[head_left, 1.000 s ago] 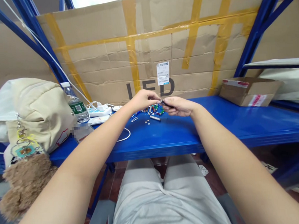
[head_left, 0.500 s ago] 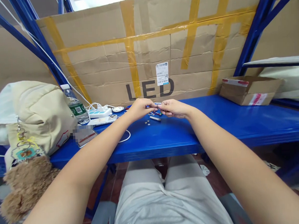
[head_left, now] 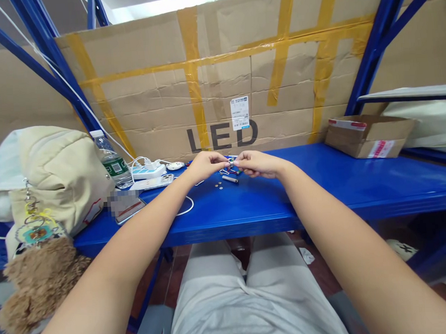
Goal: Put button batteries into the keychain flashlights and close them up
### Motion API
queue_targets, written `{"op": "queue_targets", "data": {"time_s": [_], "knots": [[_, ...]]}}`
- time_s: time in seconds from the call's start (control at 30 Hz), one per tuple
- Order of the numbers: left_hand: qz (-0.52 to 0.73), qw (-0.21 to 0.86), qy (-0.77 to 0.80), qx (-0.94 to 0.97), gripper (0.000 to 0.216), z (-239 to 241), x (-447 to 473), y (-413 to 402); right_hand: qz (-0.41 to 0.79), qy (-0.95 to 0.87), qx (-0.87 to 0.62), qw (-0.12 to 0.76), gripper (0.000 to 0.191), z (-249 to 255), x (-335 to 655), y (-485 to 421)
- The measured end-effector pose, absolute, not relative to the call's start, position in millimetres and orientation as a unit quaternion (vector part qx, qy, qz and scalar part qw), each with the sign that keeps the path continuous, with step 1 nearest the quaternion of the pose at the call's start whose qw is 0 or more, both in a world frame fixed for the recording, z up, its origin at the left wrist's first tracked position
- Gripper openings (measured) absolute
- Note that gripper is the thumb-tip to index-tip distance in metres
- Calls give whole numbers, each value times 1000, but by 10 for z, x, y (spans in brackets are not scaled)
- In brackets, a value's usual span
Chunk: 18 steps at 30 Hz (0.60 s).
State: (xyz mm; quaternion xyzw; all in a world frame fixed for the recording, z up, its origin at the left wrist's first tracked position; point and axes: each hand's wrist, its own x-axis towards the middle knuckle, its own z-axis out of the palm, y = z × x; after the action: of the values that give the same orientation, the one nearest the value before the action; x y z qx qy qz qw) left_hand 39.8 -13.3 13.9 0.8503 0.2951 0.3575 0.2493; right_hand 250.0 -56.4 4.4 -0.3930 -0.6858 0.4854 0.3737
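Note:
My left hand (head_left: pixel 208 164) and my right hand (head_left: pixel 257 164) meet above the blue table (head_left: pixel 244 206), fingertips pinched. Between them is a small shiny piece (head_left: pixel 231 163), too small to name; both hands seem to grip it. Just below lies a short grey cylinder (head_left: pixel 230 179) with a dark end. Several tiny round discs (head_left: pixel 218 185) rest to its left, nearer the front edge. Small red, green and white items lie partly hidden behind my fingers.
At left stand a cream bag (head_left: pixel 64 171), a water bottle (head_left: pixel 111 161), a white power strip (head_left: pixel 147 169), a phone (head_left: pixel 152 183) and a white cable (head_left: pixel 187 207). A cardboard box (head_left: pixel 372 133) sits at right. Taped cardboard (head_left: pixel 159 110) rises behind the table.
My fingertips have drawn slightly apart, and a shiny piece now shows between them. The whole view has shifted a little.

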Motion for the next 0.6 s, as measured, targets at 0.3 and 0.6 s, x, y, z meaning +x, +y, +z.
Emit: {"op": "queue_targets", "data": {"time_s": [0.3,0.6], "knots": [[350,172,301,870,12,208,441,-168,460,-675,-418,398,34,53,2517,-567],[421,122,288,851,29,275,841,38,471,-551,-372,580,32,218,2703,-516]]}}
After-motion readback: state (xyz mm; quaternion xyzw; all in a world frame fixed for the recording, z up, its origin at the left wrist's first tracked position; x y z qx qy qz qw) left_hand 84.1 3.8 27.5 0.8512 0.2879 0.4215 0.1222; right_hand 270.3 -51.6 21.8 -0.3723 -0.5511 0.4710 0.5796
